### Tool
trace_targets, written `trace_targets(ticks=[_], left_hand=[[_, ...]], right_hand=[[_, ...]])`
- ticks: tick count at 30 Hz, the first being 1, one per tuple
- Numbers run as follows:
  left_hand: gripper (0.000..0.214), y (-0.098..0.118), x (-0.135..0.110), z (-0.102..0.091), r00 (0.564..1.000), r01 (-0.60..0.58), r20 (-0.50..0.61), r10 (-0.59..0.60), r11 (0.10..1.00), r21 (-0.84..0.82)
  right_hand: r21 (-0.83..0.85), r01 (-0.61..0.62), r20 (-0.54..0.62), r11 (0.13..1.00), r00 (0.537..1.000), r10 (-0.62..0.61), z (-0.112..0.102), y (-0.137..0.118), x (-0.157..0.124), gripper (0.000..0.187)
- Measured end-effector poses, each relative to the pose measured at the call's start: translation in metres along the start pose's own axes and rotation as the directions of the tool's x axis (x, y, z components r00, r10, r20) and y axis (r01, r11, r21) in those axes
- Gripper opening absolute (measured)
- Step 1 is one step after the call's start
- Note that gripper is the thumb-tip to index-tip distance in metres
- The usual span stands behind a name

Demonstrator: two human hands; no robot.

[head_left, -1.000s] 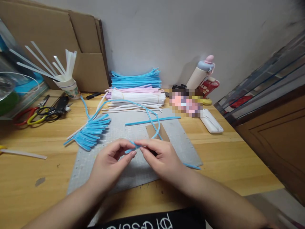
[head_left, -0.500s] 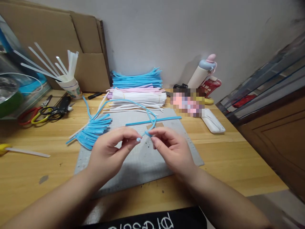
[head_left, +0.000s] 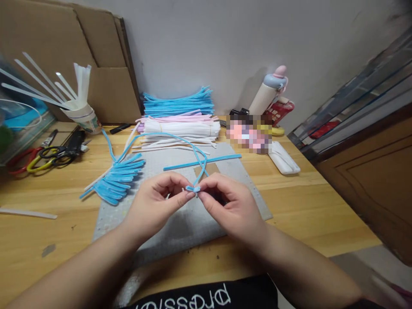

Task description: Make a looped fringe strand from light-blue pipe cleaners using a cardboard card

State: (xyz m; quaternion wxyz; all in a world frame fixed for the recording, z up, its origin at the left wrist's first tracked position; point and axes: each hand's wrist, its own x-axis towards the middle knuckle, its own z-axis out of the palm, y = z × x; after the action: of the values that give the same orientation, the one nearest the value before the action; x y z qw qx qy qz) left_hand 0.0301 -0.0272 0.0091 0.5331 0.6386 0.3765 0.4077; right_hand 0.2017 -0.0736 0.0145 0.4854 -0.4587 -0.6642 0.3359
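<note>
Blue pipe cleaner [head_left: 193, 189], centre of the frame, with its bent end pinched in the fingertips of both hands above a grey cutting mat [head_left: 180, 229]. The left hand [head_left: 163, 199] grasps it between thumb and forefinger; the right hand [head_left: 232, 204] grips it likewise, just beside. Beyond the fingertips, slender blue strands cross and curve toward the upper left. A small brown cardboard piece [head_left: 210, 168] lies on the mat just behind the right hand, and a straight blue stem [head_left: 227, 159] lies behind it. Left of centre, a fan of folded blue stems [head_left: 117, 178] overlaps the mat's edge. At upper centre, bundles of blue [head_left: 178, 103], pink and white stems [head_left: 180, 128] lie along the wall. Upper left: a paper cup [head_left: 84, 119] of white sticks, with scissors [head_left: 22, 161] nearer on the wooden bench [head_left: 309, 214]. Upper right: a tilted bottle [head_left: 261, 98].
</note>
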Motion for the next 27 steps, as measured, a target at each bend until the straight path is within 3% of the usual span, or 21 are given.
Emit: trace_targets(ticks=[7,16,22,27], left_hand=[[0.005,-0.007,-0.005,-0.002,0.999,-0.054,0.0,0.054,0.995,0.086],[0.005,-0.013,-0.01,0.002,0.961,-0.272,-0.009,0.276,0.952,0.139],[0.028,-0.021,-0.02,0.005,0.825,-0.541,0.032,0.564,0.773,0.331],[0.029,-0.024,-0.023,0.004,0.658,-0.621,0.108,0.746,0.455,0.638]], right_hand=[[0.083,-0.096,0.033,0.992,0.995,0.093,0.005,0.004,0.0,0.009],[0.126,-0.156,0.055,0.98,0.987,0.15,0.007,0.005,-0.001,0.014],[0.243,-0.237,0.054,0.941,0.972,0.231,0.012,0.001,-0.003,0.015],[0.29,-0.249,0.03,0.924,0.967,0.251,0.016,0.0,-0.005,0.016]])
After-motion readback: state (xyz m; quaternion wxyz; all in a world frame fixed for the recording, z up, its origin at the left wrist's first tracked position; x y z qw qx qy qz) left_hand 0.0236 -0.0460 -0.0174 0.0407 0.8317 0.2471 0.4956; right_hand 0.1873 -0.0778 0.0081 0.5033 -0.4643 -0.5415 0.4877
